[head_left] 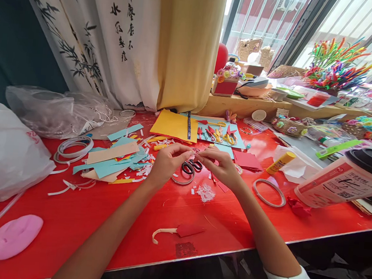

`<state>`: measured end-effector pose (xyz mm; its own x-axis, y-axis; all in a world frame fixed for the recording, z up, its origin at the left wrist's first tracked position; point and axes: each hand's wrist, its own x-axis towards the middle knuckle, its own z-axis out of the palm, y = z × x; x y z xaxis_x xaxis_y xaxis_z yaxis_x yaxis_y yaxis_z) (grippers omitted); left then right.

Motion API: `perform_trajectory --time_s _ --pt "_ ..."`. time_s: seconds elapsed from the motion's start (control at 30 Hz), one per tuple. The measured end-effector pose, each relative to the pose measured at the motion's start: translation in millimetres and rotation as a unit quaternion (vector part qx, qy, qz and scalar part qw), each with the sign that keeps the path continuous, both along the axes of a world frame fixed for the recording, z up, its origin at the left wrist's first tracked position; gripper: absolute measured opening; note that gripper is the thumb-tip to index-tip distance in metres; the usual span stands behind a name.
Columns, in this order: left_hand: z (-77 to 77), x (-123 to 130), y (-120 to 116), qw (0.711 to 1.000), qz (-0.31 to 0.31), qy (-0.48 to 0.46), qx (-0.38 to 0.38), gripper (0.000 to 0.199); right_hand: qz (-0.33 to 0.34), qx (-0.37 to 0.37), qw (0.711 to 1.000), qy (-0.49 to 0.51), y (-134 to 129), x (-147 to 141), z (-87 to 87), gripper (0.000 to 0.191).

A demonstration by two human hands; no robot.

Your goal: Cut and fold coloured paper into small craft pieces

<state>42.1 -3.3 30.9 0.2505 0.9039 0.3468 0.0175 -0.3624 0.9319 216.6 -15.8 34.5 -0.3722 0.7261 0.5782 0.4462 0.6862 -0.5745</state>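
Above the middle of the red table, my left hand [172, 161] and my right hand [218, 162] meet with their fingertips pinched close together. Whatever sits between them is too small to make out. Just beneath the hands lie scissors with black handles [188, 168] and a tape roll [182, 180]. A little pile of clear shreds [206, 193] is below my right hand. Nearer the front edge rests a red folded paper piece [190, 230] with a curled cream strip [165, 230] at its left end.
Paper scraps [115, 159] and tape rolls [73, 148] lie left, near a white plastic bag [9, 152]. Yellow paper [170, 125] and small folded pieces [220, 134] are behind. A glue stick [281, 162], a tape ring [269, 193] and a large tilted cup [342, 179] occupy the right.
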Motion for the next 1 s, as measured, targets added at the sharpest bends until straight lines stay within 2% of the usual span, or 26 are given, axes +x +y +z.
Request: perform_trajectory --time_s 0.33,0.5,0.57,0.63,0.77,1.0 --pt "-2.2 1.5 2.2 0.994 0.001 -0.083 -0.068 0.020 -0.001 -0.013 1.000 0.004 0.2 0.1 0.7 0.022" --pt "1.7 -4.5 8.5 0.992 0.040 -0.110 -0.038 0.020 0.001 -0.065 0.996 0.058 -0.3 1.9 1.2 0.021" --pt "5.2 -6.4 7.9 0.995 0.021 -0.091 -0.029 0.025 0.017 -0.100 0.991 0.088 -1.7 1.9 2.1 0.020" --pt "8.1 -7.3 5.7 0.997 -0.027 -0.059 -0.034 0.030 0.033 -0.129 0.986 0.102 -3.1 1.6 2.9 0.020" --pt "9.9 -7.3 1.5 0.993 -0.109 0.003 -0.038 0.028 0.050 -0.143 0.984 0.097 -3.9 0.7 3.6 0.022" --pt "9.6 -5.8 -0.8 0.994 -0.101 0.023 -0.027 0.023 0.050 -0.129 0.988 0.062 -3.3 0.6 2.8 0.023"
